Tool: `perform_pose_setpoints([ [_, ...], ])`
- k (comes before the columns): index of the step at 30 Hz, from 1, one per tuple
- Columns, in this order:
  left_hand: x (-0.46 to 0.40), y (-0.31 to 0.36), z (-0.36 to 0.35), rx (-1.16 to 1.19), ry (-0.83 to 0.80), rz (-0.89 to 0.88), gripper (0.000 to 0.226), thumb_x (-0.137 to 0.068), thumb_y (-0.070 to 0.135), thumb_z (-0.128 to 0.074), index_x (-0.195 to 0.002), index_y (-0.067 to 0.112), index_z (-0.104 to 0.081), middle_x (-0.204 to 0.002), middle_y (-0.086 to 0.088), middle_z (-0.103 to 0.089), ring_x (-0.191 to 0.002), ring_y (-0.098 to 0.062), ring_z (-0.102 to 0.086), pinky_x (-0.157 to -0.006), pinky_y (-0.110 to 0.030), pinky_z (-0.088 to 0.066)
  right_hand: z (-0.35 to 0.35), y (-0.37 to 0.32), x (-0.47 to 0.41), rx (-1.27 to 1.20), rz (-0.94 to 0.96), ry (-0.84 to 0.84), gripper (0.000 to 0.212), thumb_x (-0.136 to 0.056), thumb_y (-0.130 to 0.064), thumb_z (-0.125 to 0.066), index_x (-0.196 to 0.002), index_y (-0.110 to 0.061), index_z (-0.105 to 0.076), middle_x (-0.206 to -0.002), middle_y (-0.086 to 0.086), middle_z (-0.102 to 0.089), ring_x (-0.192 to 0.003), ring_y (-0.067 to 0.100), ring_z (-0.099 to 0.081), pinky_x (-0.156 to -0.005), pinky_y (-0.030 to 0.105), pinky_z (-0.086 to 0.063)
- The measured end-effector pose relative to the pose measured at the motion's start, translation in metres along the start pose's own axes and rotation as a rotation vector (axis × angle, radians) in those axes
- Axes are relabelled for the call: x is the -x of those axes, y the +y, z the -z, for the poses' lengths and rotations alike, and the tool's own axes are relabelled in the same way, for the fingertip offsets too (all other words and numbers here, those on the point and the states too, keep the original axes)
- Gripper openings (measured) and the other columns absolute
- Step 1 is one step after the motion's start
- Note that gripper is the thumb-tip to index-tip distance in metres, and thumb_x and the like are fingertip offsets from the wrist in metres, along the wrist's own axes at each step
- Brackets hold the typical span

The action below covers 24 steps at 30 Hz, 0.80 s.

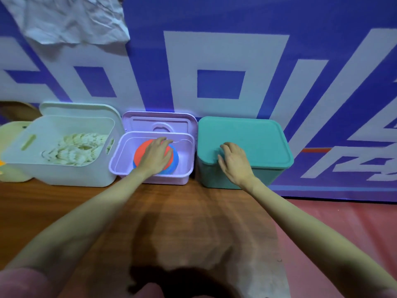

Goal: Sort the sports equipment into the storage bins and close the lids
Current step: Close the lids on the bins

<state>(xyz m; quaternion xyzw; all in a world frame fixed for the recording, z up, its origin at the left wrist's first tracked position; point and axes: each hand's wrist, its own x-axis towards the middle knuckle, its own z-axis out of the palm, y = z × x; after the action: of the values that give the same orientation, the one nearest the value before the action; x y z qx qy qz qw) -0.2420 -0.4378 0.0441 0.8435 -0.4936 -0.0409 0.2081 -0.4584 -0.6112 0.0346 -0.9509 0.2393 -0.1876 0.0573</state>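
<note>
**Grip on discs in the lilac bin, other palm flat on a shut teal lid**

Pressing down with spread, nearly straight fingers: left hand [154, 157] on a red disc [140, 155] stacked over a blue disc [175, 161] inside the lilac bin [150, 176]; no curl round either edge visible, so an open, flat grip. Resting likewise open: right hand [235, 161] on the near left corner of the teal lid [257, 138], already seated on the teal bin [268, 174]. Propped upright behind the lilac bin against the blue banner [214, 50]: lilac lid [159, 123], not yet closed. Standing open to the left: white bin [64, 175], holding a pale heap of shuttlecocks [79, 149], white lid [79, 109] tilted up behind. All three bins side by side on the wooden table [171, 211].

Likely thin, light, slightly flexible plastic, those discs; smooth on the face, so best pinched at the rim rather than palmed. Lilac lid probably light and stiff, with some springiness; best taken by its top edge and tipped forward, then pressed at the corners until seated. Shuttlecocks fragile; feathers easily crushed by a lid forced down.
</note>
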Motion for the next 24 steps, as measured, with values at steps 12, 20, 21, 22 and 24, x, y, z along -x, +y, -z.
perform_pose_setpoints([
  [12,-0.021,-0.124,0.059,-0.006,-0.003,0.070,0.046,-0.087,0.022,-0.051,-0.129,0.004,-0.052,-0.129,-0.020,-0.051,-0.122,-0.036,-0.047,-0.101,-0.045,-0.039,-0.047,-0.098,-0.095,0.013,0.042,-0.090,0.035,-0.077,-0.010,-0.062,-0.108,0.005,-0.057,-0.104,0.024,-0.059,-0.090,0.041,-0.056,-0.075,0.043,-0.048],
  [20,-0.083,-0.170,0.085,-0.123,-0.024,-0.047,0.049,-0.090,0.014,-0.053,-0.136,0.002,-0.044,-0.139,-0.017,-0.045,-0.128,-0.034,-0.041,-0.105,-0.040,-0.032,-0.075,-0.127,-0.171,0.124,-0.031,-0.202,0.060,-0.078,-0.003,-0.058,-0.136,0.005,-0.041,-0.126,0.027,-0.050,-0.112,0.042,-0.050,-0.089,0.046,-0.042],
  [21,-0.092,-0.172,0.086,-0.148,-0.030,-0.061,0.049,-0.090,0.014,-0.052,-0.137,0.002,-0.043,-0.140,-0.017,-0.044,-0.129,-0.034,-0.041,-0.106,-0.040,-0.032,-0.077,-0.129,-0.180,0.141,-0.045,-0.212,0.060,-0.079,-0.003,-0.057,-0.137,0.004,-0.040,-0.126,0.025,-0.050,-0.112,0.041,-0.049,-0.088,0.045,-0.041],
  [22,-0.100,-0.174,0.085,-0.170,-0.039,-0.071,0.049,-0.090,0.014,-0.052,-0.137,0.002,-0.042,-0.140,-0.017,-0.044,-0.128,-0.034,-0.041,-0.105,-0.041,-0.033,-0.081,-0.131,-0.188,0.150,-0.058,-0.221,0.059,-0.079,-0.001,-0.056,-0.136,0.004,-0.040,-0.124,0.025,-0.051,-0.110,0.040,-0.049,-0.085,0.045,-0.041],
  [24,-0.115,-0.178,0.083,-0.202,-0.054,-0.089,0.046,-0.088,0.012,-0.051,-0.133,0.002,-0.045,-0.135,-0.017,-0.047,-0.124,-0.034,-0.045,-0.102,-0.041,-0.036,-0.090,-0.133,-0.203,0.160,-0.080,-0.227,0.058,-0.077,0.004,-0.053,-0.133,0.006,-0.042,-0.117,0.025,-0.053,-0.103,0.042,-0.051,-0.080,0.046,-0.041],
])
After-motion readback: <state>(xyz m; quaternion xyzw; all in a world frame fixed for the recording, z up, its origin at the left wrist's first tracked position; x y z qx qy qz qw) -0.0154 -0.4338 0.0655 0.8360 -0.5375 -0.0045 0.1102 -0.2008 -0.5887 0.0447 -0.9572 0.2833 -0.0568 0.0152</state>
